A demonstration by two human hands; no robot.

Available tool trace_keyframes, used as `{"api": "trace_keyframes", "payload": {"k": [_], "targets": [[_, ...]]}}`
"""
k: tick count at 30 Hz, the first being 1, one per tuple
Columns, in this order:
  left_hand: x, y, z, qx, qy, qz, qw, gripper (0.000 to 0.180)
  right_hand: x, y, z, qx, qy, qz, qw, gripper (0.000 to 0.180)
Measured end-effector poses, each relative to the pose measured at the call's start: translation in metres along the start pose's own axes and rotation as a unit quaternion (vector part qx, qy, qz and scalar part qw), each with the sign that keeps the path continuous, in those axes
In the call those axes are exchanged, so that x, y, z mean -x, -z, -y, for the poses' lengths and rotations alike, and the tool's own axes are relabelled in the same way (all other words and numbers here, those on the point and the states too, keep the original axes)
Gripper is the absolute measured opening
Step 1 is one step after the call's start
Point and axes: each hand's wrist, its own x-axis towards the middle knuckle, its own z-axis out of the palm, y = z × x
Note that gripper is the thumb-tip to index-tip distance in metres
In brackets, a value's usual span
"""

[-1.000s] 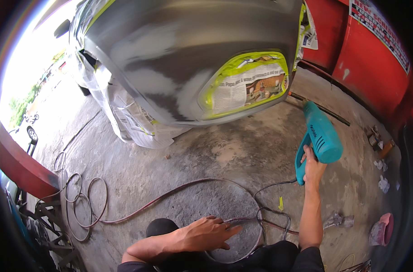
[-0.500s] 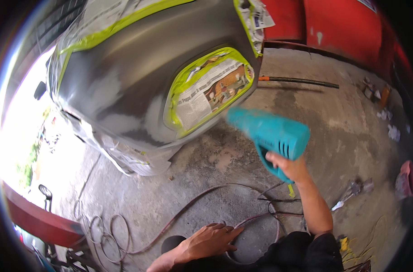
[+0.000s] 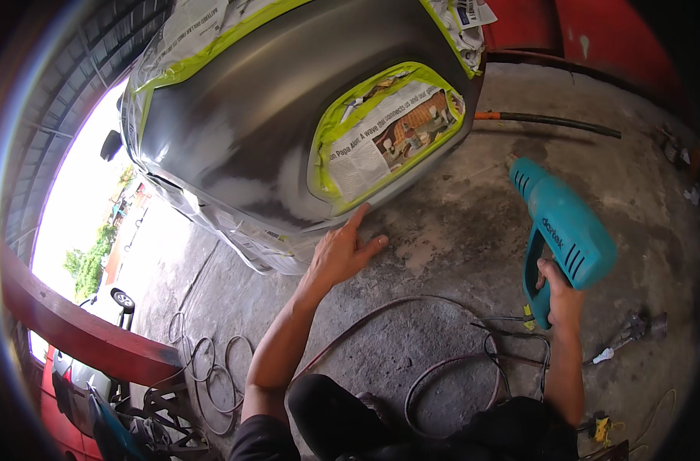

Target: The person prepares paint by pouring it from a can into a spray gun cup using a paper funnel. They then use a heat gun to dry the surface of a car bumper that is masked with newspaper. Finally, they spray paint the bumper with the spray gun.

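Observation:
My right hand point(image 3: 563, 298) is wrapped round the handle of a teal heat gun point(image 3: 577, 230), held over the floor to the right with its nozzle angled up and left, away from the bodywork. My left hand point(image 3: 338, 255) reaches forward with its fingers apart. Its index fingertip is at the lower edge of a dark grey car bumper point(image 3: 242, 131); whether it presses there I cannot tell. Lighter, hazy patches mark the bumper's lower left. Newspaper point(image 3: 358, 161) edged with yellow-green masking tape point(image 3: 319, 146) covers an opening in it.
A reddish hose point(image 3: 365, 316) loops over the concrete floor point(image 3: 434, 269) before me. Black cable point(image 3: 511, 334) lies beneath the heat gun. An orange and black bar point(image 3: 554, 121) rests farther back. At left runs a red beam point(image 3: 89, 326); a red panel point(image 3: 611, 46) stands at the far right.
The heat gun has swung right, away from the bumper. My left hand has risen from near my knee to the bumper's lower edge. The view has shifted left.

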Motion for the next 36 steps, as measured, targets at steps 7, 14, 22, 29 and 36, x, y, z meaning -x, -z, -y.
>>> {"api": "trace_keyframes", "payload": {"k": [7,14,22,29,36], "targets": [[-0.017,-0.012,0.007,-0.075,0.036,-0.003,0.997,0.082,0.001,0.013,0.004,-0.034,0.008,-0.018,0.999,0.015],[-0.034,-0.038,-0.004,0.013,0.037,-0.045,0.998,0.078,0.001,0.021,0.010,-0.078,0.039,-0.024,0.996,0.014],[-0.084,-0.067,-0.037,-0.028,0.048,-0.066,0.996,0.081,0.010,0.025,0.018,-0.099,0.042,-0.037,0.994,0.017],[-0.122,-0.091,-0.096,0.032,-0.016,-0.094,0.995,0.060,0.018,0.035,0.023,-0.078,0.046,-0.036,0.995,0.019],[0.012,-0.130,-0.099,0.019,-0.357,0.063,0.932,0.016,0.010,0.036,0.023,-0.093,0.030,-0.068,0.993,0.022]]}}
